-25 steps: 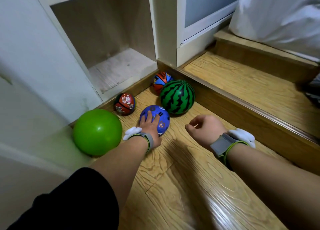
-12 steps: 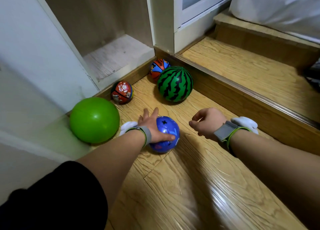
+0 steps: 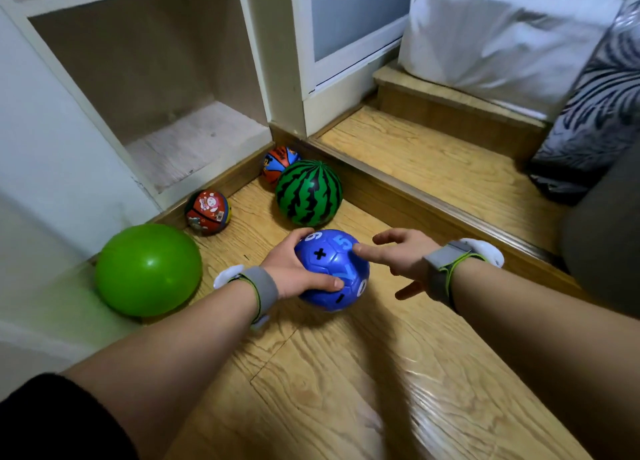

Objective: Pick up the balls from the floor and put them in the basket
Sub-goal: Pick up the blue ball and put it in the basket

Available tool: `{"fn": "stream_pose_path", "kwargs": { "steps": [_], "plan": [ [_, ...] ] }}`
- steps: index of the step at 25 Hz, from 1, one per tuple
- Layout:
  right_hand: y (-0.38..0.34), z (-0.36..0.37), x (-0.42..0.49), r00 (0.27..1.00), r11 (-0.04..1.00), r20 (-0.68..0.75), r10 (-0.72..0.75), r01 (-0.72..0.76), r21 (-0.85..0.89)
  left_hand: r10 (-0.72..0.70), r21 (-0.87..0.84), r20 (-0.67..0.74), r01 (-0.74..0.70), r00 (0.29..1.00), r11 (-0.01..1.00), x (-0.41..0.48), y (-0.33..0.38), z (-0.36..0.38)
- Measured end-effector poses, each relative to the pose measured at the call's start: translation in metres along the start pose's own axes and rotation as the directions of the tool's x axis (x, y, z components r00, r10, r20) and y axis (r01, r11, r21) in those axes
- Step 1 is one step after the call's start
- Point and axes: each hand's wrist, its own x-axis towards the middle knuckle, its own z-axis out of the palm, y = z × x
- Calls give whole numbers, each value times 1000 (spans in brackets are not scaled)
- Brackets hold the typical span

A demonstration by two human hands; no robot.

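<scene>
firmly, left hand (image 3: 294, 272) grips blue ball (image 3: 332, 269).

Setting: a home bedroom. Evidence: a bed with white bedding (image 3: 502, 33) on a raised wooden platform (image 3: 433, 168); a zebra-print cover (image 3: 595, 113) hanging at the right; a built-in white cupboard with an open compartment (image 3: 166, 88); a white-framed frosted door panel (image 3: 346, 12); a wood-plank floor (image 3: 329, 373) with toy balls (image 3: 308, 192) gathered in the corner.

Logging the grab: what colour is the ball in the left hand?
Blue ball with light numbers and black signs, clear in the head view.
</scene>
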Motion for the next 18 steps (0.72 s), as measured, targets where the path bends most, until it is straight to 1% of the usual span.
{"fn": "stream_pose_path", "kwargs": {
  "steps": [2, 3, 6, 8, 10, 12, 14, 15, 16, 18],
  "plan": [
    [2, -16, 1, 997, 993, 72, 37, -45, 108, 70, -71, 0, -70, 998, 995, -4, 18, 4],
    [3, -27, 0, 992, 988, 120, 30, -47, 144, 111, -104, 7, -110, 994, 988, -7, 31, 8],
    [5, -57, -5, 965, 983, 254, -61, 14, 183, 225, -199, 29, -215, 974, 956, -13, 69, 21],
    [5, -73, -10, 937, 974, 334, -105, 30, 224, 259, -267, 43, -239, 965, 934, -15, 89, 25],
    [5, -88, -15, 929, 974, 353, -115, 35, 224, 264, -331, 69, -227, 962, 916, -16, 105, 30],
    [6, -101, -18, 944, 977, 310, -116, 51, 208, 253, -361, 95, -203, 963, 910, -19, 119, 37],
    [3, -112, -20, 971, 970, 216, -107, 55, 235, 234, -362, 95, -185, 967, 913, -22, 135, 45],
    [1, -116, -21, 982, 958, 152, -112, 66, 279, 246, -345, 85, -203, 966, 916, -24, 142, 47],
    [3, -126, -23, 990, 937, 56, -126, 100, 335, 278, -302, 75, -244, 958, 922, -26, 154, 54],
    [4, -139, -31, 981, 891, -136, -139, 184, 416, 335, -165, 50, -323, 941, 932, -30, 170, 62]
  ]
}}
